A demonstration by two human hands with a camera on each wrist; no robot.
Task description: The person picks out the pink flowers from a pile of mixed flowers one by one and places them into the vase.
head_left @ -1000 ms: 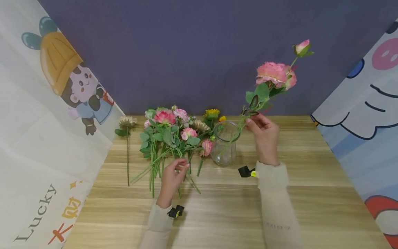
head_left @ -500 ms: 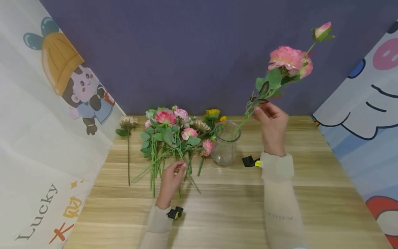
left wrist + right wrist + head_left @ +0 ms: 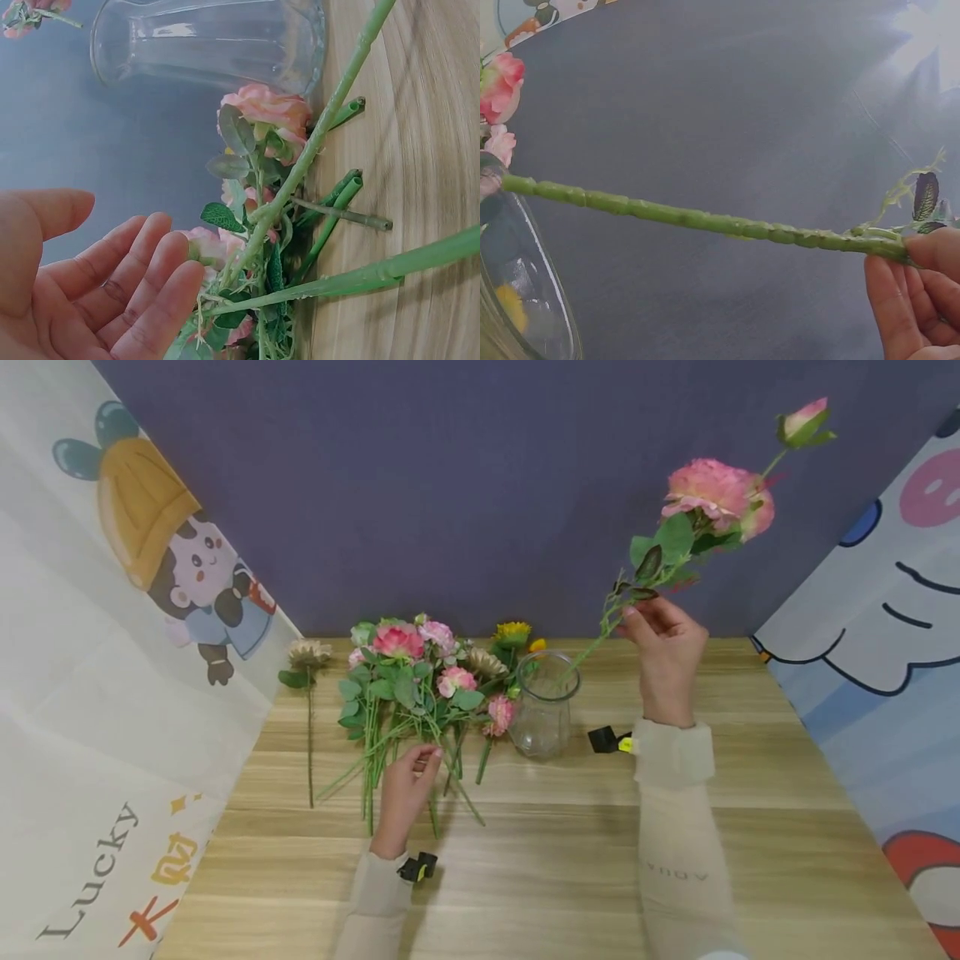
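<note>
My right hand (image 3: 670, 664) pinches the green stem of a pink artificial peony (image 3: 707, 492) between thumb and fingers. The flower leans up to the right, its bud at the top. In the right wrist view the bare stem (image 3: 682, 216) runs left, its cut end right at the vase's rim. The clear glass vase (image 3: 542, 731) stands upright on the table. My left hand (image 3: 407, 787) is over the lower stems of a flower bunch (image 3: 405, 687); in the left wrist view its relaxed fingers (image 3: 154, 262) hold nothing.
A single beige flower (image 3: 309, 653) lies apart at the left. A yellow flower (image 3: 512, 633) lies behind the bunch, near the vase. A dark panel (image 3: 480, 502) closes the back of the wooden table (image 3: 540, 868), with printed curtains at both sides.
My right hand has moved up and right with the peony, drawing its stem from deep inside the vase up to the rim. My left hand has shifted slightly left.
</note>
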